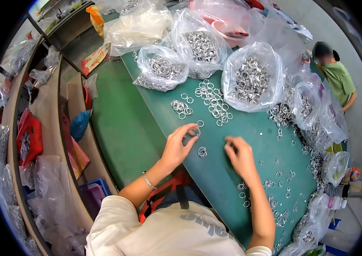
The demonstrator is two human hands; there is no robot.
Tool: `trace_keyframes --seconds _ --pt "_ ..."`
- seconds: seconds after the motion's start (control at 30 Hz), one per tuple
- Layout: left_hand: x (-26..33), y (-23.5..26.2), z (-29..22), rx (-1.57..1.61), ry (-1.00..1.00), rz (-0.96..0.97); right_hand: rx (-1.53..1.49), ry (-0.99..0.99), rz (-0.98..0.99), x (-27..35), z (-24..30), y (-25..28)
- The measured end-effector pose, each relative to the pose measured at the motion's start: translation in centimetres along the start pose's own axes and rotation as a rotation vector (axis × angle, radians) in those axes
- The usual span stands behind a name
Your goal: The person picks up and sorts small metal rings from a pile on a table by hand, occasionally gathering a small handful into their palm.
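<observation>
My left hand (pixel 176 147) is over the table's near left edge, thumb and fingers curled around a silver metal ring (pixel 196 132). Just past its fingertips lies another ring (pixel 200 123). Close by on the green tabletop sits a small stack of rings (pixel 202 151). My right hand (pixel 240 157) hovers to the right, fingers bent and smeared by motion, so whether it holds anything is unclear. Farther back are a small heap of rings (pixel 181 109) and a wider spread of loose rings (pixel 215 102).
Clear plastic bags full of metal parts line the back, one bag (pixel 252 81) being nearest. Loose pieces (pixel 281 215) are scattered along the right side. Shelves (pixel 44 115) with bags and a red bin (pixel 30 138) stand left. A person in green (pixel 338 79) is at far right.
</observation>
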State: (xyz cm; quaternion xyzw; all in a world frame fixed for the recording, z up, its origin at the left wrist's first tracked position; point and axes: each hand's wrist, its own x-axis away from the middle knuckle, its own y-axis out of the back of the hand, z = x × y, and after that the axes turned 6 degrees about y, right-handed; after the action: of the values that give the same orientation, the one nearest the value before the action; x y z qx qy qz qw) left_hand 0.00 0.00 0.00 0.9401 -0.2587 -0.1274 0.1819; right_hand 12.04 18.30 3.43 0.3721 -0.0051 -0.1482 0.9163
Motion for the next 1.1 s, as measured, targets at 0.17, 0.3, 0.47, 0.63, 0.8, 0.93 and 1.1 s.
trace_keyframes --seconds 0.17,0.3,0.47,0.63,0.8,0.93,1.1 --pt "1.8 -1.1 -4.1 0.197 -0.026 0.236 -0.486 -0.209 -0.039 6.6 2.6 -0.3" --pt "5.0 -5.7 -7.9 0.194 -0.298 0.407 -0.783 -0.395 -0.256 9.7 3.5 2.0" --pt "5.3 -7.2 -9.7 0.14 -0.246 0.411 -0.058 -0.507 -0.741 16.3 -1.2 10.0" --pt "3.7 -4.0 -5.2 -0.116 -0.22 0.142 0.882 -0.639 -0.986 28.3 -11.1 24.9" --pt "0.0 -1.1 -1.7 -0.422 -0.249 0.007 1.076 -0.72 -0.731 31.3 -14.5 25.0" --pt "-2.2 -1.8 -0.7 -0.606 -0.263 -0.007 0.678 -0.341 -0.594 24.5 -10.4 19.2" --pt "-3.6 0.4 1.9 -0.637 -0.253 -0.084 0.318 -0.335 -0.216 17.6 -2.2 13.9"
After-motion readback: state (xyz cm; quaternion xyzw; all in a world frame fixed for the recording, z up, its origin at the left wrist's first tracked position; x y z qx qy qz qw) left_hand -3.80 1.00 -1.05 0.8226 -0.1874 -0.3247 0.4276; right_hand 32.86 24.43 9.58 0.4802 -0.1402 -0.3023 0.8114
